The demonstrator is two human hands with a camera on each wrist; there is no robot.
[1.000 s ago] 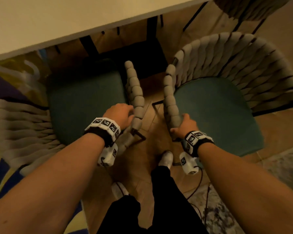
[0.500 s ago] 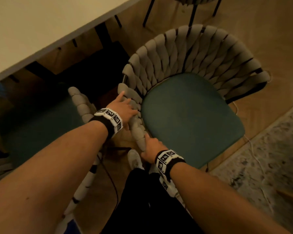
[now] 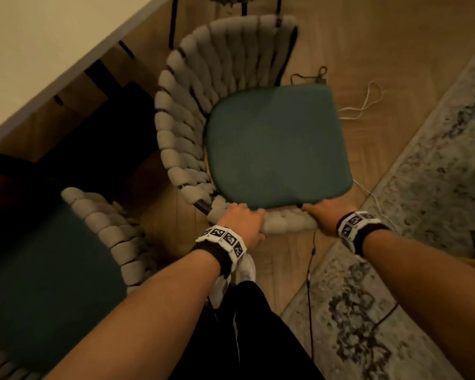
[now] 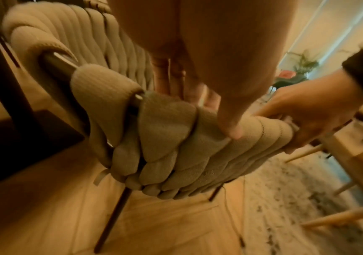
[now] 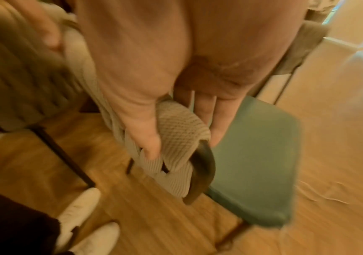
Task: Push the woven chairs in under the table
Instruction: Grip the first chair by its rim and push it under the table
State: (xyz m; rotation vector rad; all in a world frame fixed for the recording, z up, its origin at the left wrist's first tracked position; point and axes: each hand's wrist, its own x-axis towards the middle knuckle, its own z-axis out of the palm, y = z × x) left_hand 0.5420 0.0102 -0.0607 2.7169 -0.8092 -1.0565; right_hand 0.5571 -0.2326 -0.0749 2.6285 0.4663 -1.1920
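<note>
A woven chair [image 3: 192,111] with grey padded weave and a green seat cushion [image 3: 277,144] stands turned, its back toward the white table [image 3: 39,50] and its open side to the right. My left hand [image 3: 243,222] grips the near woven armrest [image 4: 176,131], thumb pressed on the weave. My right hand [image 3: 325,216] grips the same armrest's end [image 5: 182,131] by the black frame tube [image 5: 204,163]. A second woven chair [image 3: 113,237] with a green seat sits at the lower left, partly under the table.
Black table legs [image 3: 110,78] stand under the tabletop. White and black cables [image 3: 362,105] lie on the wood floor. A patterned rug [image 3: 395,270] covers the right. My white-socked feet [image 5: 82,212] stand just behind the armrest. Another chair's legs [image 3: 244,6] show at the top.
The right chair has swung round so its back faces the table. Both hands have moved onto its near armrest; a second ago the left hand held the other chair.
</note>
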